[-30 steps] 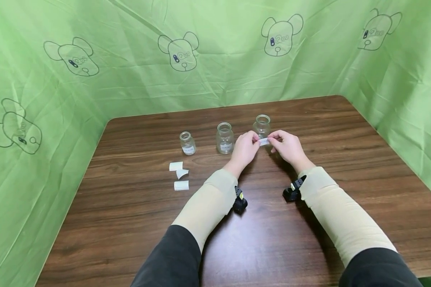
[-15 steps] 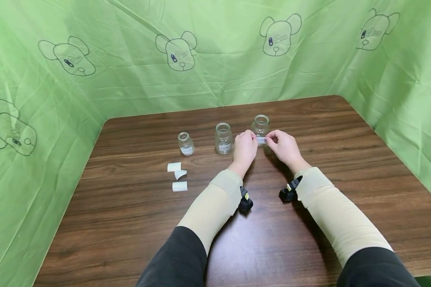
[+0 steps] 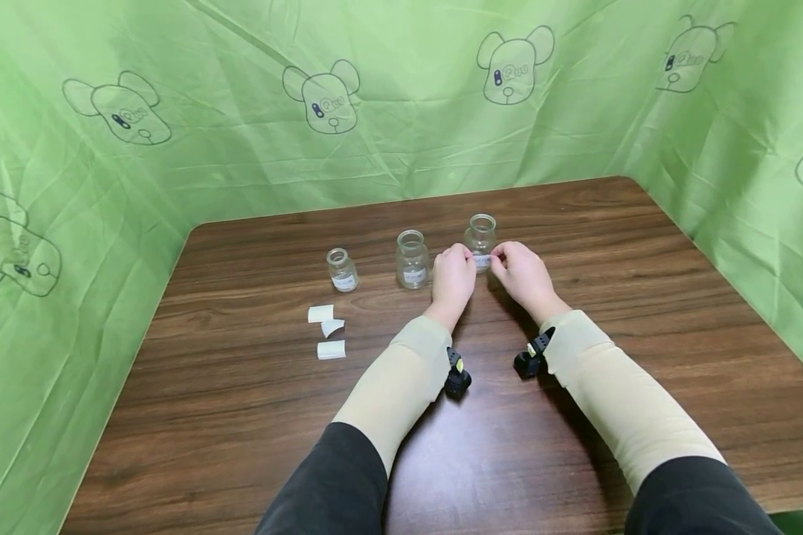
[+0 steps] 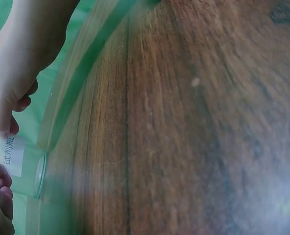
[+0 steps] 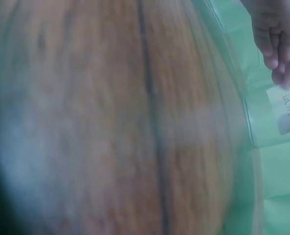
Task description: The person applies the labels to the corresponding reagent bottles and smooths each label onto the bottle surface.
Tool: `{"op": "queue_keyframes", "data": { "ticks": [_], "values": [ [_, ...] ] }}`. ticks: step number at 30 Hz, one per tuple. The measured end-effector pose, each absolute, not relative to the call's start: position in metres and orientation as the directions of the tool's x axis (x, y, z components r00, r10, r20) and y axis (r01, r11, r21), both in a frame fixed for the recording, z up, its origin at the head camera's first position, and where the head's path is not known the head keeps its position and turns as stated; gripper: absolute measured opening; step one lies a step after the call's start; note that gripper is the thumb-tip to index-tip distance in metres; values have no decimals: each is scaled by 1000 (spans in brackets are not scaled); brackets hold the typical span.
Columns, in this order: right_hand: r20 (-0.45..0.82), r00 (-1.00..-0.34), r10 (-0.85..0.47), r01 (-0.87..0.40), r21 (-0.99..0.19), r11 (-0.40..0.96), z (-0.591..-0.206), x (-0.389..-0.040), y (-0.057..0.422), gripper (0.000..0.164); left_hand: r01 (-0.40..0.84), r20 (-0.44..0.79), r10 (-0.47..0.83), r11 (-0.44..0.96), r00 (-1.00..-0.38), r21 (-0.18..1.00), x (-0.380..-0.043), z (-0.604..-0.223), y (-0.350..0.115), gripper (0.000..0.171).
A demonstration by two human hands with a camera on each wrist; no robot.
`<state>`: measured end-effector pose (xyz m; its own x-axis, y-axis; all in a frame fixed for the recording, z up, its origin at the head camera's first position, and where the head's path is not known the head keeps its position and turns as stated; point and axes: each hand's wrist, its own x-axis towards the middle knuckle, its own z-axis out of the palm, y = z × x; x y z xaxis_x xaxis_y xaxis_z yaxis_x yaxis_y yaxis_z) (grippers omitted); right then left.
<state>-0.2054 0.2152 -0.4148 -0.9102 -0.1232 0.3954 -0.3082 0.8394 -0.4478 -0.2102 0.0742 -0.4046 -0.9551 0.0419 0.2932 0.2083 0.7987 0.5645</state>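
A clear glass jar (image 3: 479,234) stands upright at the back of the table, the rightmost of three. My left hand (image 3: 453,275) and right hand (image 3: 523,276) are at its front, pinching opposite ends of a white paper label (image 3: 482,261). In the left wrist view the label (image 4: 11,154) bears handwritten characters and lies against the glass. The right wrist view shows the same label (image 5: 284,108), with the left hand (image 5: 277,41) at its upper end. How firmly it sticks, I cannot tell.
Left of the hands stand a labelled jar (image 3: 412,260) and a smaller labelled jar (image 3: 343,271). Several pale paper pieces (image 3: 331,349) lie on the wooden table (image 3: 227,401) to the left. Green cloth (image 3: 241,148) hangs behind and at the sides.
Both hands have brought the label from just in front of the rightmost jar onto its front. The fingers have drawn slightly closer together. The head view has shifted a little.
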Motion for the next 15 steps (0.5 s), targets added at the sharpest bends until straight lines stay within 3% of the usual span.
{"op": "queue_keyframes", "data": {
  "ticks": [10, 13, 15],
  "values": [
    [396, -914, -85, -275, -453, 848, -415, -205, 212, 14, 220, 330, 5, 757, -944, 616, -210, -407, 69, 5],
    [389, -919, -69, -267, -482, 834, -414, -204, 214, 16, 210, 312, -1, 738, -950, 642, -211, -409, 68, 12],
    [386, -920, -62, -267, -504, 821, -413, -204, 216, 27, 198, 285, 5, 731, -958, 652, -212, -410, 68, 23]
  ]
}}
